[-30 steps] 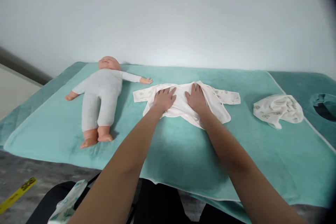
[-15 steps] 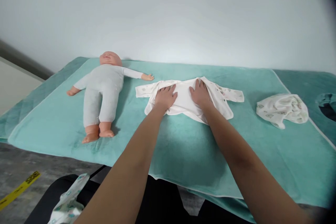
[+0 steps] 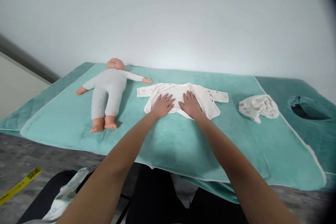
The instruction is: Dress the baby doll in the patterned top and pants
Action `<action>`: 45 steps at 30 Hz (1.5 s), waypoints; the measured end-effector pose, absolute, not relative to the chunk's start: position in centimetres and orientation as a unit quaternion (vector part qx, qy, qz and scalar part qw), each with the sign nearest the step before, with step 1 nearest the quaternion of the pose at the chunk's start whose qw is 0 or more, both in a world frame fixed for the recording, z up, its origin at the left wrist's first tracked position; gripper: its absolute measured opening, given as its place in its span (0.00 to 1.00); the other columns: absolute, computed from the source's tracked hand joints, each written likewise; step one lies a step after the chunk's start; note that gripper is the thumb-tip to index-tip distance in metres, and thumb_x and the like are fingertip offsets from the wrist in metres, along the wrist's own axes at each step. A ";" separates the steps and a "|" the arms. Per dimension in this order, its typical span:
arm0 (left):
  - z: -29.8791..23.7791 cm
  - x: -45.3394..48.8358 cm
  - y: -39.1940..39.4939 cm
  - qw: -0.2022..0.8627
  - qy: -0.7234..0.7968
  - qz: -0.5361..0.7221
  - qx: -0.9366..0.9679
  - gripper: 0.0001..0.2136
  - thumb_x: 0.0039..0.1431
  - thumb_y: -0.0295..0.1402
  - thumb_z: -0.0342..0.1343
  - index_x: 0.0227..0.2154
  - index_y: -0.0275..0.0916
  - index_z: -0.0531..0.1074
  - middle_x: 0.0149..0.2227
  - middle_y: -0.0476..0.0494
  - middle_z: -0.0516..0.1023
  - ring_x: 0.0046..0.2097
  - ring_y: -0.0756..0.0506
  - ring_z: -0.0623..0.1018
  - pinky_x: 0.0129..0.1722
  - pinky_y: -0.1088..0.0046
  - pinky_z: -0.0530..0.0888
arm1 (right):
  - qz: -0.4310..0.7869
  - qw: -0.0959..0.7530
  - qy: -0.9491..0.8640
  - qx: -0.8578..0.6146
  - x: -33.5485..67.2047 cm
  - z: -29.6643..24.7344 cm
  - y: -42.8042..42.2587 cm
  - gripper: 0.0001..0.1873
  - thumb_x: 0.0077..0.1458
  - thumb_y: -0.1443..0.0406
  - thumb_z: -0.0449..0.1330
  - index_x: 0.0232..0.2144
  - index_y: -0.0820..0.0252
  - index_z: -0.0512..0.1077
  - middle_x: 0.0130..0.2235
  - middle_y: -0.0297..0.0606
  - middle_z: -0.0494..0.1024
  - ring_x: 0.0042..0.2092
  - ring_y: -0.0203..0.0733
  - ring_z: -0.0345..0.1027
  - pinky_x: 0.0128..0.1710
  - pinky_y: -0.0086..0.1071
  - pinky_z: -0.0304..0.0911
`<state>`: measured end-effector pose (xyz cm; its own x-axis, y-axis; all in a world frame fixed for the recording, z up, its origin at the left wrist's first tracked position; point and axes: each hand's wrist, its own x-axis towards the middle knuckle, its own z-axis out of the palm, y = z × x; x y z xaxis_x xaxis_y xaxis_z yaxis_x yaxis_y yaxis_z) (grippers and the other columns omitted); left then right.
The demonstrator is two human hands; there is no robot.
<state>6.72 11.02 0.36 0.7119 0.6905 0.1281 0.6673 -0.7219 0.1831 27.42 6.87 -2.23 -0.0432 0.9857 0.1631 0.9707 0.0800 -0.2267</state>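
Shirt (image 3: 177,92) lies spread on the green sheet (image 3: 170,143), sleeves stretched out to both sides, between the doll (image 3: 109,81) and a crumpled cloth (image 3: 256,106). The left hand (image 3: 161,106) and right hand (image 3: 192,105) rest palm-down on it — apart from each other, fingers spread, neither gripping anything. The step in hand looks like smoothing the fabric flat. The next move seems to call for light, even pressure — no dragging, which could crease it.

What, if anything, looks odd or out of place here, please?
The cloth on the right lies crumpled, unlike the shirt, which is spread out under the left hand and right hand. I see nothing spilled or damaged.
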 end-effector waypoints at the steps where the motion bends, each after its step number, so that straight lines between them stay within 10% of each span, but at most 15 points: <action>1: 0.4 6.0 10.0 0.069 0.351 0.098 0.928 0.22 0.69 0.43 0.44 0.61 0.46 0.67 0.68 0.46 0.62 0.69 0.42 0.58 0.69 0.54 0.52 | 0.024 0.133 -0.737 -0.662 27.2 -2.3 5.8 0.35 0.68 0.53 0.43 0.67 0.72 0.55 0.70 0.57 0.51 0.72 0.59 0.40 0.69 0.53 0.40; 14: 0.9 0.5 6.2 -0.064 0.468 0.205 0.857 0.09 0.60 0.24 0.49 0.34 0.38 0.75 0.39 0.36 0.76 0.45 0.37 0.74 0.45 0.59 0.68 | -0.020 0.189 -0.762 -0.619 28.7 -3.4 -3.6 0.27 0.66 0.61 0.48 0.65 0.57 0.62 0.67 0.45 0.61 0.69 0.49 0.51 0.67 0.50 0.46; 24: -2.1 -2.0 7.6 -0.046 0.417 0.225 0.879 0.12 0.59 0.28 0.51 0.45 0.41 0.73 0.48 0.38 0.75 0.51 0.37 0.71 0.49 0.58 0.65 | -0.138 0.218 -0.687 -0.679 35.9 -3.1 -6.5 0.18 0.60 0.72 0.50 0.47 0.59 0.75 0.50 0.46 0.76 0.52 0.50 0.64 0.51 0.41 0.59; 39: -0.2 -2.5 6.4 -0.065 0.397 0.198 0.894 0.13 0.59 0.20 0.47 0.31 0.40 0.75 0.35 0.38 0.76 0.42 0.40 0.74 0.47 0.60 0.67 | -0.153 0.194 -0.625 -0.740 38.8 -2.9 -6.9 0.13 0.43 0.75 0.52 0.25 0.58 0.74 0.31 0.45 0.76 0.39 0.49 0.64 0.41 0.41 0.54; 45: 1.5 -4.2 3.6 0.078 0.415 0.327 0.846 0.14 0.54 0.18 0.45 0.28 0.40 0.73 0.33 0.39 0.76 0.40 0.40 0.75 0.44 0.59 0.72 | -0.177 0.261 -0.622 -0.716 38.0 -3.0 -9.4 0.15 0.42 0.76 0.51 0.27 0.56 0.74 0.38 0.44 0.79 0.42 0.51 0.69 0.44 0.45 0.60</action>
<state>-4.19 3.58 1.48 0.4420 0.7527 0.4879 0.6514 -0.6433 0.4023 38.04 -9.39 -2.96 0.1628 0.7995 0.5782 0.9841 -0.0889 -0.1540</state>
